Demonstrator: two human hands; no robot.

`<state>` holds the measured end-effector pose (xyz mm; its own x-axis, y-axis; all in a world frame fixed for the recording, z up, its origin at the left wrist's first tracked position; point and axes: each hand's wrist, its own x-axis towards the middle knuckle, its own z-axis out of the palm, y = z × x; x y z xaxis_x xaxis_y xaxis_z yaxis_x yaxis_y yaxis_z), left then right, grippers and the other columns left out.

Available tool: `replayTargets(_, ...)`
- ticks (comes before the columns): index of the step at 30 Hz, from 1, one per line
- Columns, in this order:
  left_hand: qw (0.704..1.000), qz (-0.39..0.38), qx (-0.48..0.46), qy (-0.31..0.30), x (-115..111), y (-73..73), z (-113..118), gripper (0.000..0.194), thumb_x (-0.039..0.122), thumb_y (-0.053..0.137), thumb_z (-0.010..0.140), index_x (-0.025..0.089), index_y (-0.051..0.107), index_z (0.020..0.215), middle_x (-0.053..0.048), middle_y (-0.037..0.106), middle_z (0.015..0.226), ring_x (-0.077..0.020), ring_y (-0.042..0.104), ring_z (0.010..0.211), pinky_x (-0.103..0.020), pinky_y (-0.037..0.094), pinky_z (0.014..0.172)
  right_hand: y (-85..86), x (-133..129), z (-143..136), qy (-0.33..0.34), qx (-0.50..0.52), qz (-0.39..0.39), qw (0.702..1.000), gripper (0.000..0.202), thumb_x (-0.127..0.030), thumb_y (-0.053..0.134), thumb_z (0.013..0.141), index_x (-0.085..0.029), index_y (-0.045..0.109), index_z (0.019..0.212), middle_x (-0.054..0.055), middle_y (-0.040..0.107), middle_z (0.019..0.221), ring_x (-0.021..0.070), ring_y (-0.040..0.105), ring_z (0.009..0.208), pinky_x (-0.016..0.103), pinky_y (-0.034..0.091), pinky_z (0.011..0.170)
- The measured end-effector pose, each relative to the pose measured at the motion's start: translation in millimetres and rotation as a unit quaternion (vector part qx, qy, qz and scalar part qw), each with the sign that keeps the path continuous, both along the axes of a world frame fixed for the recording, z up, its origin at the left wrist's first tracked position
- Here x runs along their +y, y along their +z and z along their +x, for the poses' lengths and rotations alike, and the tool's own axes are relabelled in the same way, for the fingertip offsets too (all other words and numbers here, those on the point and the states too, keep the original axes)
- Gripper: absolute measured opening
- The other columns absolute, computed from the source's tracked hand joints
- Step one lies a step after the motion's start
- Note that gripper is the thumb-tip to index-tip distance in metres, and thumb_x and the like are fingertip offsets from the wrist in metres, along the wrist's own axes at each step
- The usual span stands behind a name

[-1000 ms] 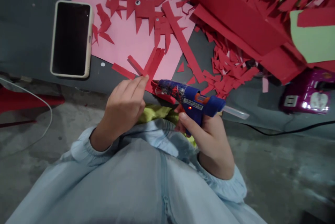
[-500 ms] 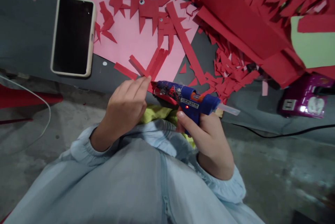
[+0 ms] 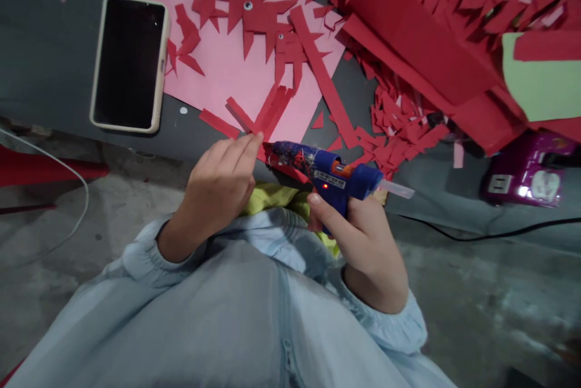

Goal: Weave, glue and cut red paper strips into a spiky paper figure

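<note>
My right hand (image 3: 363, 233) is wrapped round the handle of a blue hot glue gun (image 3: 329, 170), whose small red light is lit. A clear glue stick (image 3: 397, 189) pokes out of its back end. The nozzle points left, close to the fingertips of my left hand (image 3: 222, 185). Those fingers lie together and are closed on a red paper strip (image 3: 271, 114) near the table's front edge; the thumb is mostly hidden. Beyond it, red paper cutouts with googly eyes (image 3: 261, 19) rest on a pink sheet (image 3: 218, 73).
A phone (image 3: 129, 64) lies face up at the left. Red paper scraps (image 3: 399, 128) and folded red sheets (image 3: 422, 31) are heaped at the right, beside a light green piece (image 3: 544, 85). A purple device (image 3: 529, 173) and a black cable (image 3: 490, 235) are at the right edge.
Almost nothing differs. Both hands and the glue gun keep nearly the same place, and the whole view has shifted slightly.
</note>
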<state>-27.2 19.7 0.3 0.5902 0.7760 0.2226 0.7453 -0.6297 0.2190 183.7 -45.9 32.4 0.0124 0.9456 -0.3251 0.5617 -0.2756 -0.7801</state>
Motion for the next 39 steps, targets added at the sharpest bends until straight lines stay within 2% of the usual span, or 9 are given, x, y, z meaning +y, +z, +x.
replayTargets(10,1.000,0.001,0.008,0.001,0,-0.4,0,0.050,0.014,0.045,0.091,0.003,0.054,0.140,-0.015,0.069,0.131,-0.0276,0.063,0.111,-0.040,0.053,0.099,0.9,-1,1,0.016,-0.001,-0.001,1.000,0.045,-0.046,0.052,0.095,-0.021,0.055,0.058,0.002,0.060,0.052,0.0136,0.054,0.049,0.029,0.037,0.050)
replayTargets(21,1.000,-0.002,0.005,-0.001,0,-0.1,0,0.050,0.015,0.045,0.092,0.004,0.054,0.140,-0.016,0.068,0.132,-0.0277,0.063,0.112,-0.040,0.053,0.098,-3.7,-3,2,-0.008,0.015,0.004,1.000,0.041,-0.045,0.057,0.095,-0.021,0.056,0.061,0.001,0.059,0.053,0.0127,0.053,0.049,0.027,0.038,0.048)
replayTargets(26,1.000,0.012,-0.006,-0.008,0,-0.5,0,0.048,0.013,0.047,0.090,0.003,0.054,0.136,-0.016,0.069,0.130,-0.0284,0.064,0.110,-0.041,0.054,0.097,-2.3,-12,10,-0.062,0.115,-0.020,0.991,0.030,-0.046,0.062,0.094,-0.021,0.061,0.077,-0.003,0.058,0.055,0.0130,0.055,0.046,0.026,0.042,0.044)
replayTargets(29,0.999,0.026,-0.035,-0.008,-1,-4.5,-1,0.045,0.011,0.047,0.089,0.004,0.053,0.133,-0.017,0.071,0.125,-0.0272,0.064,0.105,-0.040,0.055,0.093,3.0,-17,17,-0.091,0.141,-0.017,0.986,0.024,-0.043,0.062,0.095,-0.022,0.063,0.083,-0.003,0.060,0.055,0.0128,0.056,0.047,0.026,0.042,0.044)
replayTargets(33,0.997,0.032,-0.067,-0.012,-1,-8.9,-3,0.042,0.009,0.045,0.089,0.006,0.052,0.130,-0.017,0.069,0.129,-0.0263,0.064,0.104,-0.042,0.056,0.092,7.6,-21,22,-0.178,0.152,0.013,0.972,0.021,-0.042,0.069,0.090,-0.021,0.064,0.086,-0.003,0.059,0.054,0.0126,0.055,0.046,0.026,0.040,0.042)
replayTargets(35,0.998,0.018,-0.057,-0.011,0,-7.1,-3,0.040,0.009,0.043,0.089,0.007,0.056,0.127,-0.015,0.069,0.130,-0.0263,0.064,0.107,-0.041,0.056,0.094,7.2,-22,23,-0.208,0.155,0.027,0.965,0.021,-0.042,0.070,0.089,-0.021,0.065,0.087,-0.004,0.058,0.054,0.0133,0.056,0.047,0.027,0.042,0.044)
replayTargets(39,1.000,-0.001,-0.005,-0.018,0,0.9,0,0.041,0.012,0.044,0.091,0.008,0.060,0.129,-0.015,0.067,0.136,-0.0282,0.064,0.109,-0.044,0.055,0.096,5.8,-21,20,-0.214,0.160,0.030,0.963,0.020,-0.042,0.070,0.089,-0.023,0.065,0.087,-0.003,0.057,0.055,0.0142,0.056,0.048,0.029,0.045,0.047)
